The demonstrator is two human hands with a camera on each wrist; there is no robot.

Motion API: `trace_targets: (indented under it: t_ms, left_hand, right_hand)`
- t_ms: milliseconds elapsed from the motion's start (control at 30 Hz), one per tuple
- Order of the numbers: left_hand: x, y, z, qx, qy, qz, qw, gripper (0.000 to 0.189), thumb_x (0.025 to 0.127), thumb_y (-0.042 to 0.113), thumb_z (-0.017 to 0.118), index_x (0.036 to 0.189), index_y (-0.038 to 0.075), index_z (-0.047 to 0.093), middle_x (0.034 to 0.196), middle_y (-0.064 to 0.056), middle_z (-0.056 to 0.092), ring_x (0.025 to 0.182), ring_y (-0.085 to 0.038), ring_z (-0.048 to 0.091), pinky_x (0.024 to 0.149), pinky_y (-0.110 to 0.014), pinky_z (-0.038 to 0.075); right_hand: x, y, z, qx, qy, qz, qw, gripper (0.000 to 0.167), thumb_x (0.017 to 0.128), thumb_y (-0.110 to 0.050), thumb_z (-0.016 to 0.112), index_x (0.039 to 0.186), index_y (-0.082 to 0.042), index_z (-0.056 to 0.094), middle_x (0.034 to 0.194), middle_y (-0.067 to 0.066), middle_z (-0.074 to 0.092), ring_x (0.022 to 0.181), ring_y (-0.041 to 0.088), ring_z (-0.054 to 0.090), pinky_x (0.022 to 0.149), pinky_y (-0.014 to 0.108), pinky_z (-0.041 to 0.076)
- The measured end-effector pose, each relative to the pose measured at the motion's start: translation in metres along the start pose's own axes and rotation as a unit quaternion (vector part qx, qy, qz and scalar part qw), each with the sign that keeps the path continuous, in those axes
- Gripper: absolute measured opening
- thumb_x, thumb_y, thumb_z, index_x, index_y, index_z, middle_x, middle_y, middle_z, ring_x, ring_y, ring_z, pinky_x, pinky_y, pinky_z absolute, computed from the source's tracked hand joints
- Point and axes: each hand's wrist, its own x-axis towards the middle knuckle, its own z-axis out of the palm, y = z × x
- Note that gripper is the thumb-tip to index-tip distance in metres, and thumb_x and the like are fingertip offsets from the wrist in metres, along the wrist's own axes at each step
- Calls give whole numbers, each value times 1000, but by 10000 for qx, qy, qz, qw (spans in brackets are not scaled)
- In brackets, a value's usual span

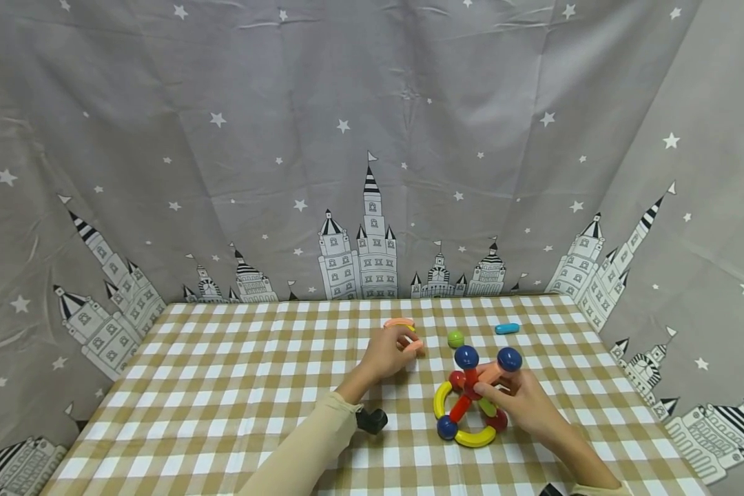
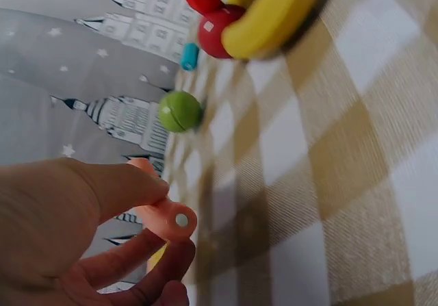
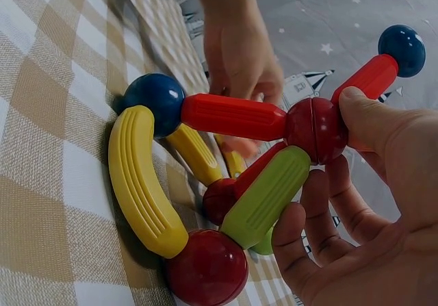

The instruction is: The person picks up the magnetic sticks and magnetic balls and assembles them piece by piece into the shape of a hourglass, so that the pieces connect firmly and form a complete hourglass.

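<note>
My left hand (image 1: 387,353) pinches a salmon-coloured toy rod (image 2: 168,218) between thumb and fingers above the checked cloth; a pale round spot shows on its end. To the right, my right hand (image 1: 527,399) holds a ball-and-rod construction at its central red ball (image 3: 315,129). Its base has yellow curved rods (image 3: 140,183), a blue ball (image 3: 154,100) and red balls (image 3: 207,268). A red rod (image 3: 236,116) and a green rod (image 3: 267,196) slope up to the central ball. Two blue balls (image 1: 467,357) top upper rods, one red, one salmon (image 1: 490,373).
Behind my left hand lie curved salmon and yellow pieces (image 1: 399,322), partly hidden. A green ball (image 1: 455,338) sits beyond the construction, and a short blue rod (image 1: 507,328) lies farther right. A grey castle-print curtain (image 1: 273,172) hangs behind the table.
</note>
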Motion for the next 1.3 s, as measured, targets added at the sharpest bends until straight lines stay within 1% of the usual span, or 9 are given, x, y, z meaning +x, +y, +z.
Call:
trace_targets:
  t_ms: [133,300,433,633,767,867,1067,1167,1300]
  left_hand:
    - [-3,12,-8,-633,-32,-215,9978,17,95,22,75,105,9,77,122,-13,69,81,-20,71,64,-28,54]
    - [-5,30,-19,-1067,-181,-385,9934,22,93,18,77,115,14,75,95,-6,75,71,-17,69,58,-27,48]
    - [-7,42,-23,-1296,-108,-229,9912,23,95,21,76,117,15,76,94,-6,77,73,-15,71,59,-25,50]
    - [-10,55,-25,-1630,6,50,9866,22,97,20,74,119,16,76,97,-7,77,75,-29,74,57,-26,53]
    - [-11,61,-27,-1932,-12,-25,9812,23,96,22,75,119,18,75,95,-4,77,72,-24,73,58,-27,53]
    - [-12,67,-30,-2367,-69,-323,9710,27,94,21,77,120,18,74,97,-4,75,77,-21,73,65,-33,59]
    - [-10,82,-31,-3387,-65,-963,9359,32,89,10,80,120,16,73,104,-8,72,79,-22,71,70,-42,61]
    - [-8,89,-28,-3587,-38,-1150,9263,33,88,6,80,119,15,73,105,-9,72,75,-20,69,66,-37,60]
    - [-5,97,-23,-3617,52,-1417,9215,32,87,7,81,117,15,74,101,-9,72,69,-19,67,64,-36,60]
  right_hand:
    - [0,0,0,-9,15,-1,10000,24,98,-26,72,108,-6,66,125,13,67,115,29,64,98,38,52]
    - [0,0,1,3,46,41,10000,24,97,-26,73,108,-6,65,125,12,67,115,28,64,99,40,52]
    - [0,1,2,0,88,107,9999,24,97,-26,73,108,-6,65,124,12,68,114,29,64,99,44,52]
    - [1,0,2,-6,125,160,9998,26,97,-26,73,111,-5,64,123,12,68,113,28,65,100,44,52]
    - [1,0,2,-21,132,152,9998,26,97,-25,73,112,-6,64,123,12,68,113,28,65,100,44,51]
    - [0,0,2,-49,130,140,9998,27,97,-25,73,113,-6,63,123,12,68,113,28,65,100,44,51]
    - [1,-2,1,-106,72,130,9998,27,97,-27,73,112,-6,64,124,12,68,113,28,65,99,42,52]
    - [1,-2,1,-123,52,200,9997,29,97,-27,73,115,-6,64,123,12,69,112,27,65,97,39,52]
    - [1,-2,1,-113,36,230,9997,32,97,-27,73,118,-5,64,123,11,70,111,27,65,96,37,52]
